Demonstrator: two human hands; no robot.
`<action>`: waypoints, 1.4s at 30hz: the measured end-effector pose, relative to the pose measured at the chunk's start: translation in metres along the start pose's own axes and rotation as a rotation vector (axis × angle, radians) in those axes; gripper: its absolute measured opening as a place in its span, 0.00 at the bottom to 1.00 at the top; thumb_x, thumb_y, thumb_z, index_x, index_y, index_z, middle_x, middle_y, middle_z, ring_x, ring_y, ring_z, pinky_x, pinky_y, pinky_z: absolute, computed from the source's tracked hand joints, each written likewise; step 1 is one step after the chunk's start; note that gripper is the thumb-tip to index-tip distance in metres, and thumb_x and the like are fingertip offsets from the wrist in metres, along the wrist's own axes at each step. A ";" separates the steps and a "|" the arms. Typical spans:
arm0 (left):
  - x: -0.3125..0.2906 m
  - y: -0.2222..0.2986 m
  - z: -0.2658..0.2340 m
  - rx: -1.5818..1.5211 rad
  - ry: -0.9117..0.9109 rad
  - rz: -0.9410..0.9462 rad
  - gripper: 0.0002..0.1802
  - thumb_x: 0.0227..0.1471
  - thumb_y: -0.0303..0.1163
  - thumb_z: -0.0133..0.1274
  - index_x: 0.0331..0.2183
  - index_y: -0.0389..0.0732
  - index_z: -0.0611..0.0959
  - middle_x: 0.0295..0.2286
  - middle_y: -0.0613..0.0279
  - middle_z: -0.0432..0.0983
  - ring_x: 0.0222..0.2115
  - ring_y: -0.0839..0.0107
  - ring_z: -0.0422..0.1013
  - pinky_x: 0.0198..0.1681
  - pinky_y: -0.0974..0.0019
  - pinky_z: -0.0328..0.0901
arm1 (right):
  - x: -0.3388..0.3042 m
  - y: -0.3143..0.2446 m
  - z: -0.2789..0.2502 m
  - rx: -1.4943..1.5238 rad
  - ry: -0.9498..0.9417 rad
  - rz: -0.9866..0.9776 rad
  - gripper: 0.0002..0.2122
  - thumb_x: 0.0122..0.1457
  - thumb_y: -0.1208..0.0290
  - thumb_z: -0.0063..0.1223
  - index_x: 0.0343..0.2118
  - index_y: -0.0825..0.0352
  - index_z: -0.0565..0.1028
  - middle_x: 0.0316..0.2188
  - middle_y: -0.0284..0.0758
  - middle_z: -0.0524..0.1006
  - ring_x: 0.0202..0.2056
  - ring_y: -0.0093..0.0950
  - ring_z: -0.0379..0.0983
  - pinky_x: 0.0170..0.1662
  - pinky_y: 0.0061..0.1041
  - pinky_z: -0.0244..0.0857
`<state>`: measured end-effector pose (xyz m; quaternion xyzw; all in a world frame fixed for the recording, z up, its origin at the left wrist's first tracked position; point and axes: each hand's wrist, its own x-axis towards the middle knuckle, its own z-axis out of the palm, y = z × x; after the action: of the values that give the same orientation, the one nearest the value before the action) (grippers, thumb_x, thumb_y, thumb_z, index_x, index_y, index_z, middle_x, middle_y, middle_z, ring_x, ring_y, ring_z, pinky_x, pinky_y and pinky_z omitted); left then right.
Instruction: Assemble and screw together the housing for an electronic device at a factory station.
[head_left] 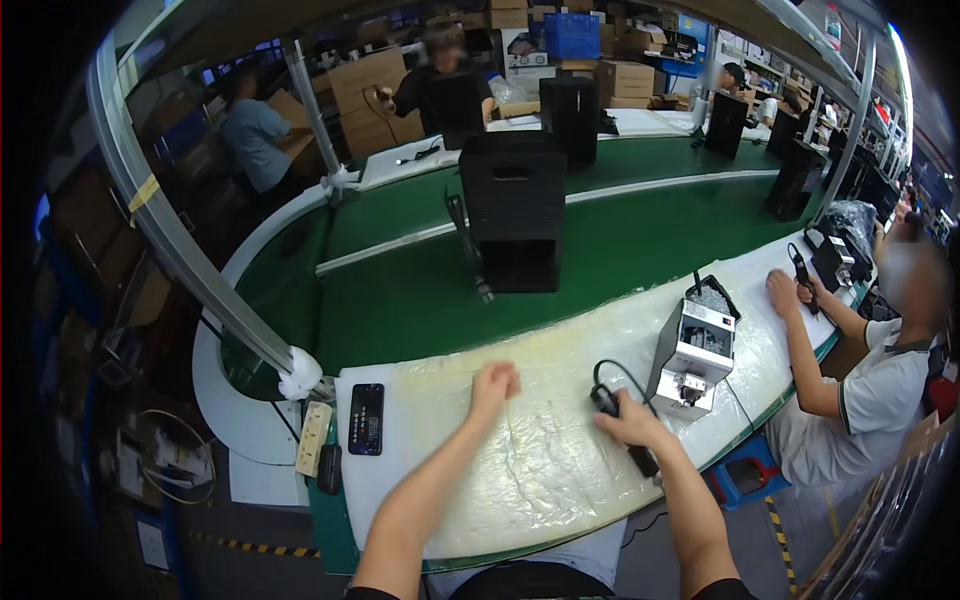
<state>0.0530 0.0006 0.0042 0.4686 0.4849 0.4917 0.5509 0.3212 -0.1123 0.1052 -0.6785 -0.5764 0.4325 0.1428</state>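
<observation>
My right hand [638, 425] is wrapped round a black corded electric screwdriver [644, 461], low over the plastic-covered worktop [540, 480]. Its black cable loops up beside the hand. Just right of that stands an open metal-cased unit [692, 350], with parts showing inside and a silver fitting on its lower front. My left hand [494, 386] hovers near the worktop's far edge, fingers curled together; whatever they may hold is too small to see. On the belt beyond stands a tall black housing [512, 200] with a slot near its top and a cable hanging at its side.
A phone [366, 419] lies at the worktop's left end, near a power strip [313, 438]. The green conveyor belt [400, 310] runs behind, carrying more black housings [570, 120]. A metal post [190, 230] rises at left. At right, a co-worker [850, 370] holds a similar tool.
</observation>
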 end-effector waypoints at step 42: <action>-0.024 -0.003 -0.015 0.014 0.318 0.063 0.10 0.52 0.19 0.43 0.27 0.32 0.80 0.26 0.60 0.76 0.28 0.74 0.70 0.33 0.70 0.66 | 0.147 -0.108 0.197 0.983 0.243 -0.340 0.16 0.69 0.65 0.38 0.38 0.74 0.75 0.30 0.39 0.80 0.33 0.24 0.75 0.39 0.22 0.69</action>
<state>0.0367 -0.0234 0.0014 0.4036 0.5546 0.5733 0.4482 0.0963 -0.0070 0.0026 -0.4736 -0.3871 0.5406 0.5776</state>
